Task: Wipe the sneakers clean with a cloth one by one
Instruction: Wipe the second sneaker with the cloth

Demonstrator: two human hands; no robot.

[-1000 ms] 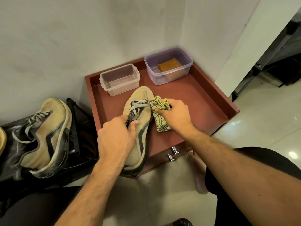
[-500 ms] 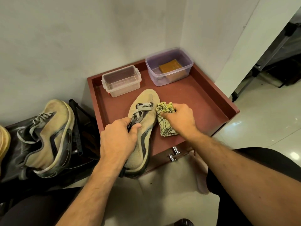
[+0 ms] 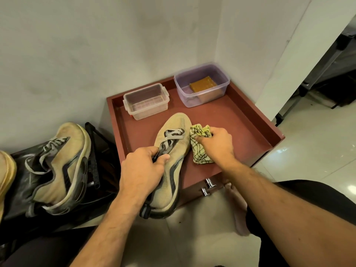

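Far left, a second sneaker (image 3: 57,166) lies on a dark bag (image 3: 23,180), toe pointing away toward the wall, well apart from both hands; a sliver of another tan shoe (image 3: 5,170) shows at the frame's edge. These look like the ones waiting their turn.

Next comes the left hand (image 3: 140,174), its grip curled around the collar and tongue of the sneaker (image 3: 173,151) being worked on, thumb hooked over the laces. That sneaker's long axis runs from the heel, which overhangs the near edge of the red tray-topped bench (image 3: 231,122), up to the toe, which points away toward the 2 plastic boxes. The clear box (image 3: 146,101) stands just beyond the toe; the tinted box (image 3: 202,83) to its right holds a brown block (image 3: 203,86).

Right of the sneaker, the right hand (image 3: 215,143) holds the bunched yellow-green patterned cloth (image 3: 200,145), fingers closed around it. The cloth touches the sneaker's right flank about midway along, level with the laces. So the surface to be wiped lies directly left of the right hand's grip, and the stroke would likely run along the shoe's length, toe to heel or back, while the left hand steadies it.

A small line of lettering sits on the sneaker's side panel near the left thumb; it is too small to read, and no brand can be made out.
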